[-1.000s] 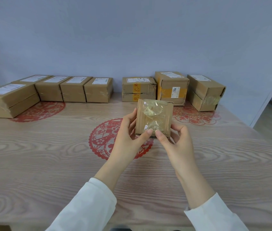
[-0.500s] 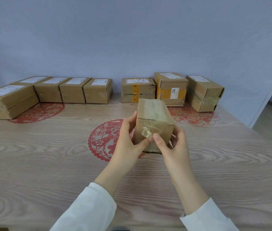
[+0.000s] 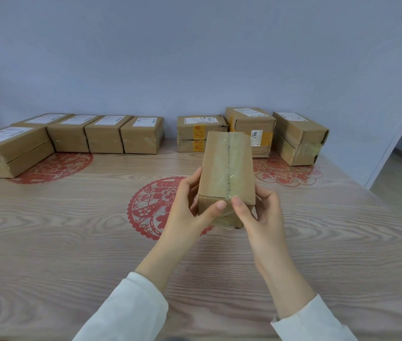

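Nearest the camera, two white sleeves (image 3: pixel 131 311) lead to the hands. The left hand (image 3: pixel 190 212) holds the small cardboard box (image 3: pixel 227 166) with its fingers curled round the left side and its thumb laid across the near end. The right hand (image 3: pixel 261 212) mirrors this, with fingers behind the right side and the thumb on the near end by the tape seam. Both grips are closed round the box; neither is spread.

The box is held lengthwise, pointing away from the person, above the table (image 3: pixel 72 242) and over the central red paper-cut (image 3: pixel 150 207). Whether its lower end touches the table cannot be told. Its taped long face is uppermost.

Judgement: the box is light, since fingertips alone carry it. The card walls look stiff and should not crush under moderate pressure. The clear tape is glossy and likely slick, so the bare card sides and corners offer the surer hold.

Further back, a row of labelled boxes (image 3: pixel 106 136) stands at the left. A second group of boxes (image 3: pixel 251 126) stands at the right, against the wall (image 3: pixel 195 57).
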